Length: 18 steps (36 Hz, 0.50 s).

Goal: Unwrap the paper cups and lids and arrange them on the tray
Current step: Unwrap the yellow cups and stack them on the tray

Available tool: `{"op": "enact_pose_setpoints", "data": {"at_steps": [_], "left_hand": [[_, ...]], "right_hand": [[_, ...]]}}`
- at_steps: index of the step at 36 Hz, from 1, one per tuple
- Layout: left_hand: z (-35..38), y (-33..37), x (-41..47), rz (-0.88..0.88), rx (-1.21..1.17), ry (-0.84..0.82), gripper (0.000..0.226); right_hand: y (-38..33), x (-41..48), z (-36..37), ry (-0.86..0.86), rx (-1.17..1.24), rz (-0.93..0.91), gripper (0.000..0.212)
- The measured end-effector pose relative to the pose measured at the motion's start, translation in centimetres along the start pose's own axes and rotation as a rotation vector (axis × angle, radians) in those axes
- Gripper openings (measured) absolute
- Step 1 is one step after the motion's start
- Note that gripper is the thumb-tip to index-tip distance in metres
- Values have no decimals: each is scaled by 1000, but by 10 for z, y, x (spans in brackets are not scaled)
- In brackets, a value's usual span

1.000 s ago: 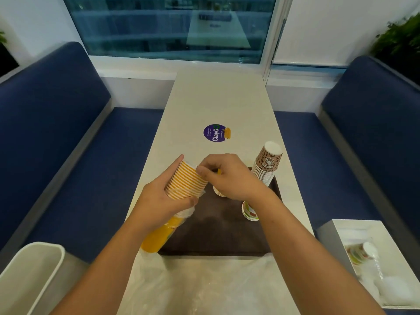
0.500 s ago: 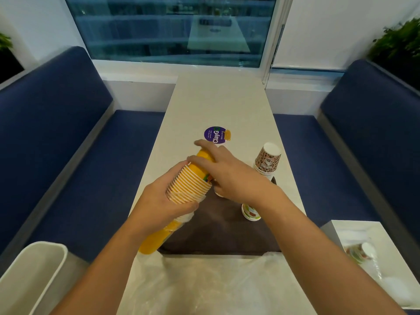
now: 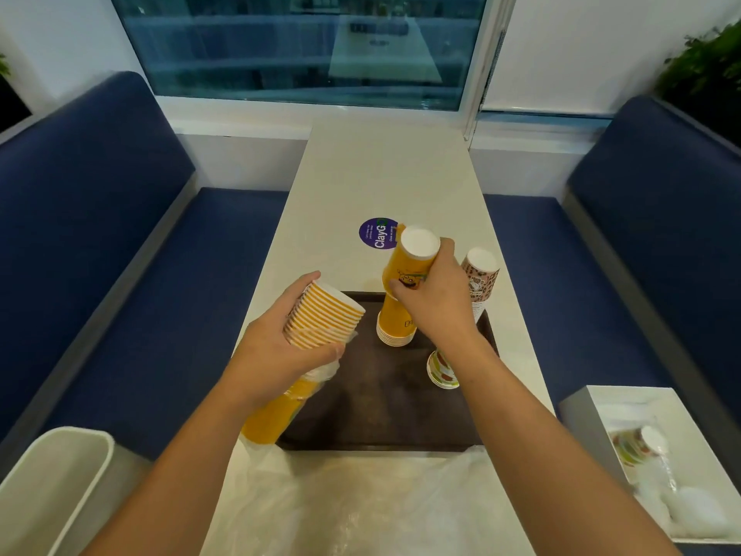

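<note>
Working on this narrow bench [image 3: 385, 174], you have little room sideways: the dark tray [image 3: 381, 411] takes up nearly its whole width, with only thin strips of bench top on either side. Beyond the tray's far edge the bench runs bare toward the window, apart from a purple sticker [image 3: 376, 233] just past the tray.

Your hands are apart. Your left hand [image 3: 276, 351] is curled round the long orange stack [image 3: 326, 317], which is held tilted with its rims toward the tray. Its lower half sits in a clear sleeve [image 3: 329, 365] and hangs over the tray's near left corner and the bench edge. Your right hand [image 3: 437, 302] is wrapped round the short orange stack [image 3: 407, 274], rims down at the tray's far end and leaning left. Whether it fully rests there is hard to tell.

Just behind your right hand, the brown-patterned cups [image 3: 483, 276] stand upside down at the tray's far right corner. Your right forearm passes over the striped cups [image 3: 441, 371], which lie on their side by the tray's right edge. The tray's middle and near half are bare.

Loose plastic wrap [image 3: 361, 507] covers the bench between you and the tray. A blue seat [image 3: 160, 274] flanks the bench on each side. A white bin [image 3: 56, 487] stands low at your left. A white box [image 3: 593, 399] at your right holds wrapped cups [image 3: 637, 449].
</note>
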<state>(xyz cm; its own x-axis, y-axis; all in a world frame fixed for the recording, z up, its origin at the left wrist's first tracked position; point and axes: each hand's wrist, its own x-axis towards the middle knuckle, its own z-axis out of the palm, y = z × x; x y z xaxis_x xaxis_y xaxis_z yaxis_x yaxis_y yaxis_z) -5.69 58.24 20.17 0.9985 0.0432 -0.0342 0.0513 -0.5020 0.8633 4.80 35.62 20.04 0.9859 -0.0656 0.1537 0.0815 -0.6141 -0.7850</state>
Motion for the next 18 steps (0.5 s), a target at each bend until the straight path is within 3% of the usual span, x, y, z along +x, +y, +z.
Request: {"op": "enact_pose_setpoints", "data": {"at_steps": [8, 11, 14, 16, 18], "left_hand": [[7, -1, 5, -14, 7, -22, 92], [7, -3, 6, -21, 15, -16, 91], [6, -3, 7, -30, 22, -9, 95], [5, -2, 6, -29, 19, -7, 97], [5, -1, 5, -22, 26, -9, 97]], "right_hand": [[14, -2, 19, -93, -104, 100, 100], [9, -6, 22, 38, -208, -9, 88], [-6, -14, 15, 141, -195, -171, 60], [-21, -23, 5, -21, -49, -250, 39], [-33, -31, -5, -331, 70, -276, 25]]}}
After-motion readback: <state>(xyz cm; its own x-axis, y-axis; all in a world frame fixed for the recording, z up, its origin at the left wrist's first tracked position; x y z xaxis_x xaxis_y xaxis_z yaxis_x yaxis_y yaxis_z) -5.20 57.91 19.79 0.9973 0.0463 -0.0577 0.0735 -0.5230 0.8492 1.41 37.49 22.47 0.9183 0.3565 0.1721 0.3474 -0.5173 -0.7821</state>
